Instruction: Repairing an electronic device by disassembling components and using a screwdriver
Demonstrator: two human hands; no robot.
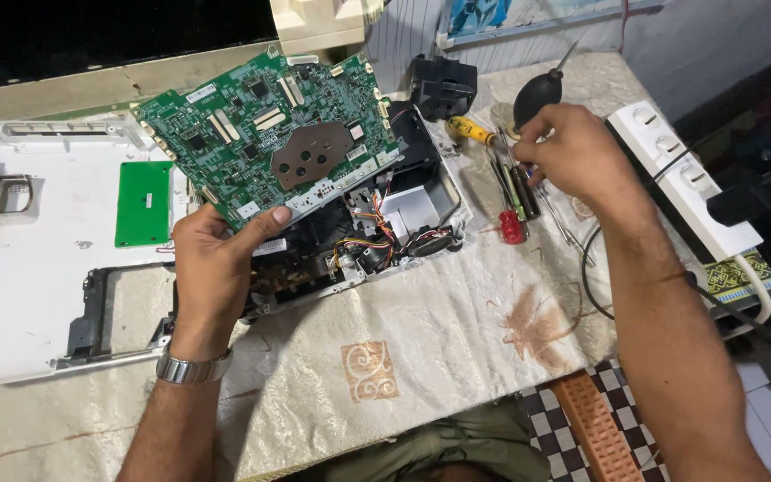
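My left hand (214, 261) grips the near edge of a large green circuit board (269, 125) and holds it tilted up over an opened device (377, 228) with black parts and coloured wires inside. A metal watch sits on that wrist. My right hand (577, 156) reaches to the right of the device, fingers closed around a thin tool among the screwdrivers (515, 192) lying on the cloth. One screwdriver has a red handle, another a yellow one (468, 129). A black rubber air blower (537, 94) lies just beyond that hand.
A white device cover (37, 268) with a small green board (145, 203) lies at the left. A white power strip (684, 174) with a cable runs along the right table edge. A black part (443, 85) stands at the back. A beige patterned cloth (403, 339) covers the table.
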